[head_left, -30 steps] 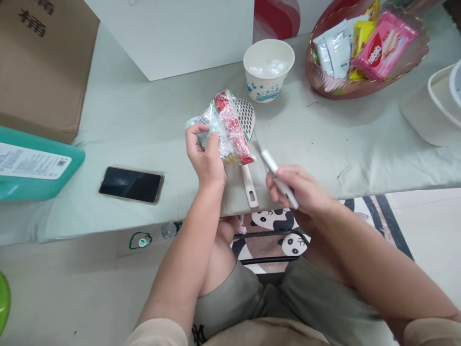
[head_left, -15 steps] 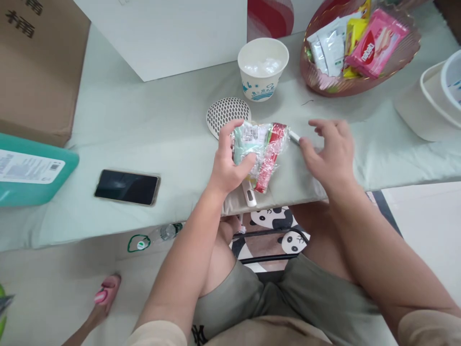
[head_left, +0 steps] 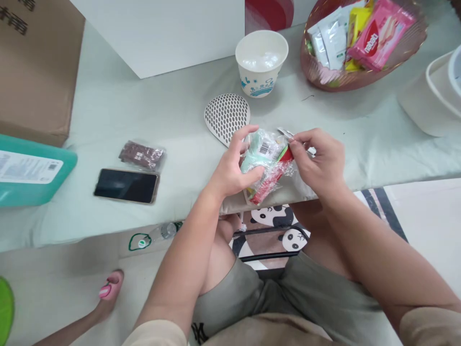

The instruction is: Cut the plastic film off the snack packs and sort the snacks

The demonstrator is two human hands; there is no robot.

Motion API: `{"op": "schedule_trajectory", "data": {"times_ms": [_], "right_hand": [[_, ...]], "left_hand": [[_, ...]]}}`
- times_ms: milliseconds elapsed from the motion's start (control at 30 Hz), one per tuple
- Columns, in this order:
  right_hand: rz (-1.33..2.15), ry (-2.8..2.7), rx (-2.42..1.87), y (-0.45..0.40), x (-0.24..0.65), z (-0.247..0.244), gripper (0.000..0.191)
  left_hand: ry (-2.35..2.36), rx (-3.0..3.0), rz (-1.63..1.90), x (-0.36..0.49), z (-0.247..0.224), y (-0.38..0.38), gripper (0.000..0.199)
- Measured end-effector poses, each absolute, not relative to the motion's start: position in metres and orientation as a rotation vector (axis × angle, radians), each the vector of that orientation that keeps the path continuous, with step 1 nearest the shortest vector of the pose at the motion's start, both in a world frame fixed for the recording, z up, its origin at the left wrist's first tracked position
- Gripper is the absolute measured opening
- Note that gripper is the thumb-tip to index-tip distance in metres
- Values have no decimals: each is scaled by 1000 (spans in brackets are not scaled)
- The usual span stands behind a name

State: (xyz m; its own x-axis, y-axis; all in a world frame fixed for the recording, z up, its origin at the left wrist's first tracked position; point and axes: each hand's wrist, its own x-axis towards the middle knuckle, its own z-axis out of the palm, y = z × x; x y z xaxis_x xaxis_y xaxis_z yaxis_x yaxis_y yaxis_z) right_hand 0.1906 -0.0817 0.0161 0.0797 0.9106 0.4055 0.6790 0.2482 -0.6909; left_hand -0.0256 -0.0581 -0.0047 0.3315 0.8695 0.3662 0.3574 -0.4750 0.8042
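Note:
In my left hand (head_left: 234, 166) is a clear-wrapped package (head_left: 257, 158), mint green with a barcode label and a red strip. The thumb lies across its front and the fingers curl round its upper edge. My right hand (head_left: 320, 161) is closed in a pinch at the package's right side, around a small slim tool (head_left: 285, 132) whose metallic tip points up and left. Its exact kind is unclear, and fingers cover most of it. Behind the package lies a pale oval head full of holes (head_left: 226, 113); the package hides its lower part.
A paper cup (head_left: 260, 86) and a pink bowl (head_left: 320, 84) of snack packets stand behind. Left are a phone (head_left: 126, 186), a brown packet (head_left: 140, 154), a teal container (head_left: 36, 187) and a carton (head_left: 39, 86). A white bin (head_left: 418, 113) stands right. Someone's slippered foot (head_left: 112, 286) shows below.
My right hand has moved left and down to the package with the slim tool. The package has shifted slightly right and tilted. A brown packet now lies behind the phone.

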Motion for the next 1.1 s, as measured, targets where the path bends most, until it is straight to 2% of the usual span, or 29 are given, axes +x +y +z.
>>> {"op": "schedule_trajectory", "data": {"times_ms": [100, 267, 367, 500, 600, 733, 933, 1100], "right_hand": [[444, -1472, -1546, -81, 192, 16, 21], [525, -1304, -1554, -76, 203, 5, 25], [307, -1335, -1525, -79, 204, 4, 27], [26, -1699, -1257, -90, 186, 11, 21], [48, -1880, -1111, -95, 169, 11, 23], [110, -1866, -1080, -95, 161, 5, 7], [76, -1755, -1069, -95, 164, 6, 12], [100, -1668, -1140, -94, 168, 6, 7]], "left_hand": [[895, 1781, 920, -25, -1, -57, 76], [872, 1570, 859, -28, 0, -52, 77], [905, 1558, 928, -29, -3, -48, 74], [940, 1571, 1001, -27, -3, -45, 73], [874, 1450, 976, -25, 0, -47, 63], [905, 1295, 1021, -23, 3, -49, 54], [1042, 1029, 1168, -21, 4, -45, 46], [1092, 826, 1266, -25, 7, -39, 44]]}}
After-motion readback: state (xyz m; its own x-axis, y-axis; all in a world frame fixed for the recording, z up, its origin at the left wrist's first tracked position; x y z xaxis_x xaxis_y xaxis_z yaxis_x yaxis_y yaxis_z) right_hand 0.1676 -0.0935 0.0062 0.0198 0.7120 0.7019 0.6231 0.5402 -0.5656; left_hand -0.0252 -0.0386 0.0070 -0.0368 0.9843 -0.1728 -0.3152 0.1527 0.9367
